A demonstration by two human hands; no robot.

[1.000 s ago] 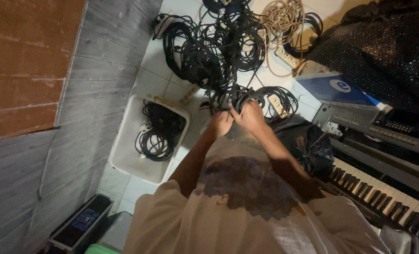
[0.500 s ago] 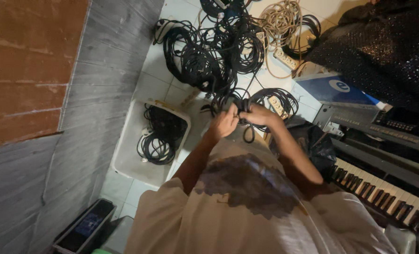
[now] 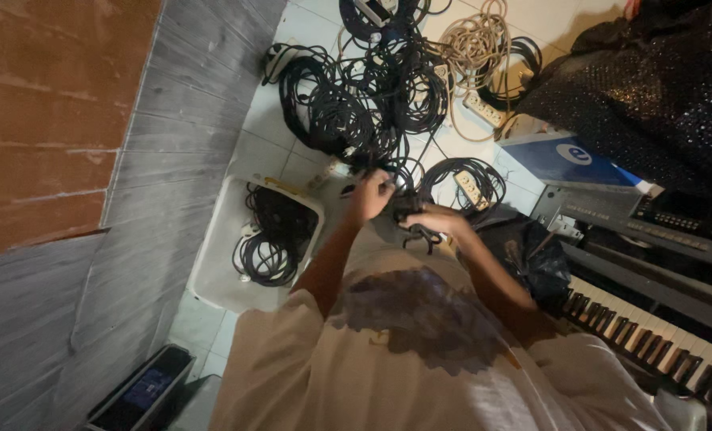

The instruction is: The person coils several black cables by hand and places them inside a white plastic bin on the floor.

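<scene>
Your left hand (image 3: 369,194) and right hand (image 3: 432,219) both close their fingers on a black cable (image 3: 408,209), holding it taut above the tangled pile (image 3: 356,104).

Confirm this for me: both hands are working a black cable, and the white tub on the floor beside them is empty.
Not quite. In the head view the white tub is not empty: it holds a coil of black cable. The rest stands: left hand and right hand both grip a black cable.
</scene>
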